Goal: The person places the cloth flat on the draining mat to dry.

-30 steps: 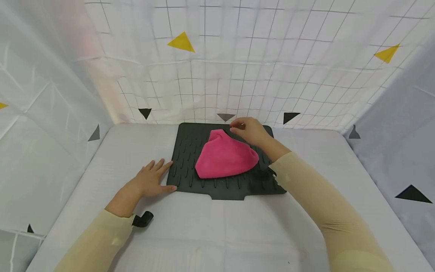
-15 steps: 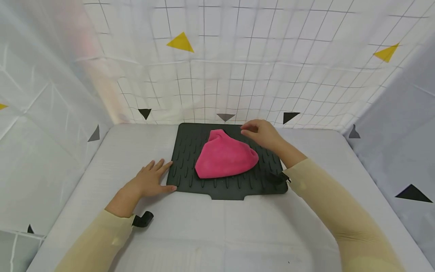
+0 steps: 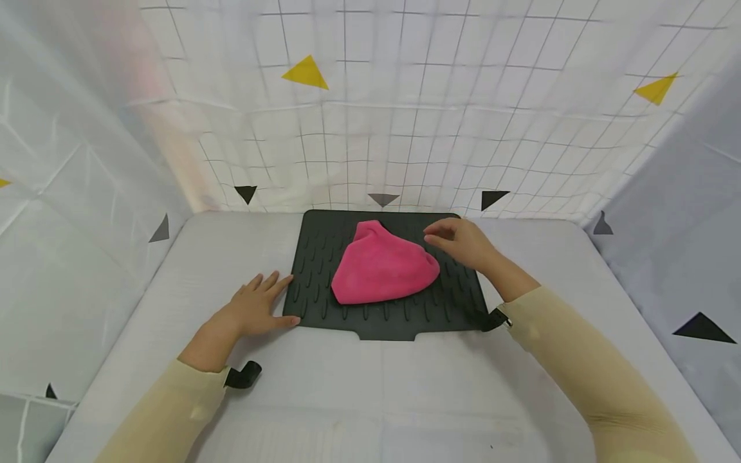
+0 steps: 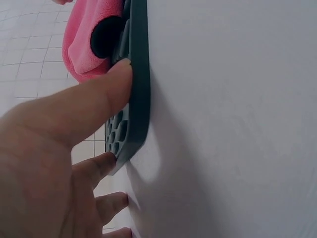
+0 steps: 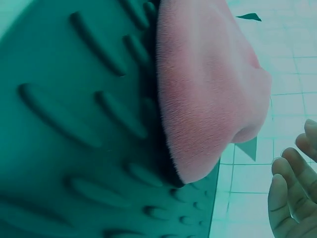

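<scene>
A bunched pink plush cloth (image 3: 383, 267) lies on a dark green ridged mat (image 3: 315, 308). In the left wrist view, the cloth (image 4: 84, 44) shows a dark rounded patch at its side; what that is I cannot tell. My left hand (image 3: 255, 308) has its fingers spread at the mat's left edge, the thumb on the rim and the index fingertip touching the corner. To the right of the cloth, my right hand (image 3: 460, 244) hovers over the mat's far right part, its fingers loosely bent, holding nothing. Its fingers (image 5: 297, 178) are apart from the cloth (image 5: 208, 89).
The mat rests on a white-covered table (image 3: 347, 399), near its far edge. White sheeting with a grid (image 3: 382, 128) hangs behind, marked with yellow and black triangles. A short tab sticks out at the mat's near edge. Black wrist cameras (image 3: 243, 374) sit at both cuffs.
My right hand has drawn away from behind the cloth, moving right and slightly nearer. The left hand, cloth and mat have stayed in place.
</scene>
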A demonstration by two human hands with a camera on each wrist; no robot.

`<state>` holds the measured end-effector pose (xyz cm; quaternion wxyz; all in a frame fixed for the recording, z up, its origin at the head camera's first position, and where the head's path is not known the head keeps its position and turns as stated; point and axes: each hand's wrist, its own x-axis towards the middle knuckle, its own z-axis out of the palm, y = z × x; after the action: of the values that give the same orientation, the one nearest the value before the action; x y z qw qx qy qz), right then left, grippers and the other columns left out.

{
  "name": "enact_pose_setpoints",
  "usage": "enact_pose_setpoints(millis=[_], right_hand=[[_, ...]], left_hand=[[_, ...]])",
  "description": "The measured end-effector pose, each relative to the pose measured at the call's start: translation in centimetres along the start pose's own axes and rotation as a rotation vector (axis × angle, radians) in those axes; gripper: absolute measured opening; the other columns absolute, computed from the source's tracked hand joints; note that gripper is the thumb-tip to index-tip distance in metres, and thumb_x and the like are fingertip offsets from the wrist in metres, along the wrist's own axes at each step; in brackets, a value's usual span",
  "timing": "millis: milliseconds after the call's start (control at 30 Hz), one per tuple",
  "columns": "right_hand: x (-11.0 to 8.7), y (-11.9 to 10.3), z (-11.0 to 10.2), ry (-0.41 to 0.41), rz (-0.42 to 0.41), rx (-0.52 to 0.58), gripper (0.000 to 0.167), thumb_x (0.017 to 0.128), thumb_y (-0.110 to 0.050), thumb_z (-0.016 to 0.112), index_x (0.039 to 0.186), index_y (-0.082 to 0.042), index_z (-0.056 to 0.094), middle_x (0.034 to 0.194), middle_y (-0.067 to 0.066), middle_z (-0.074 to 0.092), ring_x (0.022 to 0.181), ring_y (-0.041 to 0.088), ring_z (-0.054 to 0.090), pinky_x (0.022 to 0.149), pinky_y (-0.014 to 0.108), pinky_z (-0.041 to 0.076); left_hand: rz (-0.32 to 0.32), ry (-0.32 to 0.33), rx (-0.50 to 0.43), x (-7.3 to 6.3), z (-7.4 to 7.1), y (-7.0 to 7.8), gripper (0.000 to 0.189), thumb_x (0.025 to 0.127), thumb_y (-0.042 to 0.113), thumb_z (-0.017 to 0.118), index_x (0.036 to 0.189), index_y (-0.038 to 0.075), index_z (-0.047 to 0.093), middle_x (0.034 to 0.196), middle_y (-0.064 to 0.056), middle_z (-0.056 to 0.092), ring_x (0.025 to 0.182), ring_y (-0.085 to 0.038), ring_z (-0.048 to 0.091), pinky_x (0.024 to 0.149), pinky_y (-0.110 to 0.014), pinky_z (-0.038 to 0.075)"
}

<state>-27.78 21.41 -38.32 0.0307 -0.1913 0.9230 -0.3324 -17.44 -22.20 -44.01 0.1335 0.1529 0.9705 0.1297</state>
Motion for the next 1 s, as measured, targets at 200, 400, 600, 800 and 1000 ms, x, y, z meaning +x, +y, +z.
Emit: enact_pose_setpoints(millis=[200,400,600,800,1000], right_hand=[[-0.7,1.1,0.4,-0.010,0.007,0.013,0.037,0.098,-0.029,0.067,0.126,-0.005,0.068,0.121,0.012,0.069,0.116,0.032,0.063,0.096,0.052,0.050],[-1.2,2.0,0.7,-0.003,0.023,0.024,0.035,0.098,-0.027,0.067,0.124,-0.004,0.068,0.119,0.013,0.069,0.114,0.032,0.063,0.096,0.052,0.050],[-1.5,2.8,1.2,-0.008,0.022,0.036,0.034,0.098,-0.025,0.067,0.124,-0.004,0.068,0.118,0.013,0.069,0.112,0.032,0.063,0.094,0.052,0.051],[-1.8,3.0,1.4,-0.036,0.028,0.071,0.035,0.099,-0.026,0.066,0.126,-0.002,0.067,0.120,0.015,0.068,0.113,0.033,0.062,0.095,0.052,0.051],[-1.6,2.9,1.5,-0.053,0.053,0.070,0.037,0.099,-0.028,0.065,0.127,-0.004,0.066,0.123,0.015,0.067,0.115,0.033,0.062,0.095,0.052,0.051]], left_hand=[[0.000,-0.001,-0.010,-0.1,-0.2,0.1,0.096,0.087,0.064,0.064,0.157,0.008,0.031,0.160,-0.028,0.025,0.143,-0.058,0.018,0.108,-0.074,0.019],[0.022,0.019,0.000,0.1,-0.3,0.6,0.088,0.092,0.058,0.062,0.155,0.003,0.034,0.157,-0.030,0.029,0.141,-0.057,0.025,0.108,-0.073,0.023],[0.034,0.037,0.008,0.3,-0.3,1.6,0.077,0.097,0.051,0.060,0.151,-0.001,0.040,0.155,-0.032,0.031,0.141,-0.053,0.031,0.109,-0.069,0.025],[0.068,0.089,-0.011,0.6,-0.5,3.0,0.067,0.098,0.045,0.061,0.145,-0.001,0.049,0.149,-0.030,0.041,0.138,-0.048,0.039,0.112,-0.059,0.031],[0.067,0.161,-0.035,1.6,-0.1,4.2,0.060,0.099,0.043,0.061,0.139,-0.001,0.055,0.142,-0.021,0.054,0.133,-0.040,0.048,0.110,-0.053,0.037]])
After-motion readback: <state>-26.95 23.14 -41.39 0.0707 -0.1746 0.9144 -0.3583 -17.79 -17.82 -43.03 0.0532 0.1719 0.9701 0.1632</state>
